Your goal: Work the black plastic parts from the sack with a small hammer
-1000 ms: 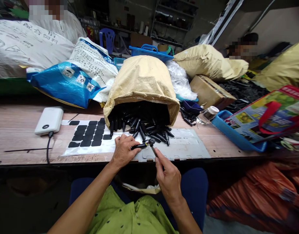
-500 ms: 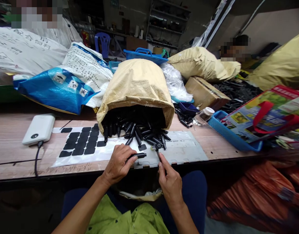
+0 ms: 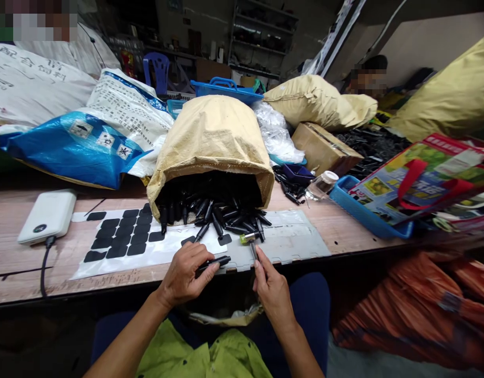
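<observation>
My left hand (image 3: 189,274) is closed around a black pen-like tube (image 3: 218,261), which points right near the table's front edge. In my right hand (image 3: 272,289) is the handle of a small hammer (image 3: 249,239), its head greenish yellow at one end and metallic in the middle. The hammer head hovers at or just above the grey sheet (image 3: 297,236); contact cannot be told. Behind both hands, many black tubes (image 3: 218,223) spill from the mouth of a tan sack (image 3: 214,131). Black rounded patches (image 3: 117,247) lie in rows on a white sheet to the left.
A white power bank (image 3: 48,216) with a cable lies at left, below a blue-and-white sack (image 3: 95,131). On the right are a clear jar (image 3: 322,185), a carton (image 3: 324,147) and a blue tray (image 3: 348,207) holding a colourful bag. Another person (image 3: 368,76) is at the back right.
The hammer has turned, so its yellowish end now faces left. My left hand, with the black tube, is slightly lower and farther left. The whole view has shifted a little.
</observation>
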{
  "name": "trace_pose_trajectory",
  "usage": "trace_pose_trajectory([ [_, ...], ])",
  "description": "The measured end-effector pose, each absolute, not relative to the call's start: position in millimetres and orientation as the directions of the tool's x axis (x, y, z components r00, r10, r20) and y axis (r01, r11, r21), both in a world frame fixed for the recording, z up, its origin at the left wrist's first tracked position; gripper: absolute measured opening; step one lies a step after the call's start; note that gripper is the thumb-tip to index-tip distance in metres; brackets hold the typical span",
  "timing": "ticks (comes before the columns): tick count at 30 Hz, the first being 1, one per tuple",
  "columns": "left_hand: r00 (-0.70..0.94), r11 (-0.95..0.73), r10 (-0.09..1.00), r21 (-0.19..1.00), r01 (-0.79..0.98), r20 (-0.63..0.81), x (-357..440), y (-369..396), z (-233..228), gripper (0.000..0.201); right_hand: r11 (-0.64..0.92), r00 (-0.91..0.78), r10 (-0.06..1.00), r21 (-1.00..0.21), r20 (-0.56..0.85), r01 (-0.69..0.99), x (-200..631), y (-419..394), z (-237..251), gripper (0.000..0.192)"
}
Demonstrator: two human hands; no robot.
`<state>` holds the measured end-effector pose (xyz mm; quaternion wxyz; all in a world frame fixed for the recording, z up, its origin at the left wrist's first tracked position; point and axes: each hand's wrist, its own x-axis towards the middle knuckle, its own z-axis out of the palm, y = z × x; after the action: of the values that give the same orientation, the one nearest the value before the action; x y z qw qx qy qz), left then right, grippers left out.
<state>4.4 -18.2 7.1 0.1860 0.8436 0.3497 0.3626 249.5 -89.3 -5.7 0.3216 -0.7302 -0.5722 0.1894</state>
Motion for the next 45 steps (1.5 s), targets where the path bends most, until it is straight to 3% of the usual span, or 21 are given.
trace_pose_trajectory([
  [6, 0.602, -0.690, 0.670, 0.663, 0.290, 0.434, 17.8, -66.1, -3.1, 0.016, -0.161, 0.282, 0.957, -0.696, 0.062, 0.700, 249.8, -88.4, -7.9, 0.051],
  [8, 0.635, -0.591, 0.720, 0.727, 0.350, 0.280, 24.4, -77.9, -21.8, 0.022, -0.164, 0.285, 0.957, -0.700, 0.059, 0.695, 249.6, -88.1, -8.3, 0.052],
  [12, 0.532, -0.203, 0.819, 0.761, 0.616, -0.212, 31.0, -80.6, -77.1, 0.038, -0.148, 0.288, 0.954, -0.711, 0.079, 0.687, 249.4, -87.5, -8.8, 0.051],
  [14, 0.493, -0.108, 0.801, 0.728, 0.677, -0.340, 30.2, -77.4, -103.9, 0.042, -0.139, 0.283, 0.955, -0.717, 0.085, 0.683, 249.3, -87.4, -9.2, 0.050],
  [16, 0.479, -0.082, 0.791, 0.711, 0.698, -0.380, 28.2, -75.7, -123.0, 0.045, -0.136, 0.281, 0.956, -0.721, 0.084, 0.679, 249.2, -87.4, -9.9, 0.050],
  [19, 0.497, -0.110, 0.784, 0.705, 0.701, -0.372, 26.9, -78.2, -130.5, 0.052, -0.130, 0.282, 0.955, -0.727, 0.091, 0.674, 248.9, -87.5, -10.8, 0.050],
  [22, 0.590, -0.248, 0.759, 0.716, 0.653, -0.276, 30.2, -85.5, -110.7, 0.046, -0.114, 0.278, 0.955, -0.733, 0.106, 0.671, 249.0, -87.5, -11.7, 0.048],
  [26, 0.698, -0.592, 0.705, 0.646, 0.481, 0.126, 36.3, -91.5, -55.2, 0.027, -0.106, 0.273, 0.956, -0.737, 0.109, 0.667, 249.5, -87.7, -13.1, 0.048],
  [29, 0.527, -0.683, 0.729, 0.503, 0.530, 0.436, 33.5, -75.8, -12.6, 0.020, -0.116, 0.278, 0.955, -0.740, 0.099, 0.662, 249.4, -87.7, -14.0, 0.048],
  [31, 0.324, -0.588, 0.781, 0.454, 0.670, 0.534, 27.8, -52.4, 6.7, 0.016, -0.123, 0.284, 0.954, -0.743, 0.094, 0.658, 249.1, -87.4, -14.2, 0.049],
  [34, 0.082, -0.332, 0.851, 0.409, 0.850, 0.519, 18.5, -10.7, 16.1, 0.017, -0.125, 0.290, 0.952, -0.744, 0.095, 0.656, 248.7, -87.0, -13.9, 0.049],
  [36, 0.033, -0.227, 0.892, 0.384, 0.895, 0.450, 13.5, 10.5, 11.3, 0.022, -0.125, 0.293, 0.951, -0.744, 0.098, 0.656, 248.7, -86.9, -13.4, 0.049],
  [40, 0.082, -0.223, 0.943, 0.432, 0.874, 0.321, 3.3, 22.8, -6.8, 0.022, -0.138, 0.295, 0.952, -0.748, 0.081, 0.649, 248.8, -87.4, -13.1, 0.050],
  [45, 0.159, -0.285, 0.950, 0.540, 0.792, 0.269, -10.0, 14.7, -12.8, 0.016, -0.161, 0.289, 0.957, -0.761, 0.036, 0.628, 248.8, -87.5, -13.8, 0.053],
])
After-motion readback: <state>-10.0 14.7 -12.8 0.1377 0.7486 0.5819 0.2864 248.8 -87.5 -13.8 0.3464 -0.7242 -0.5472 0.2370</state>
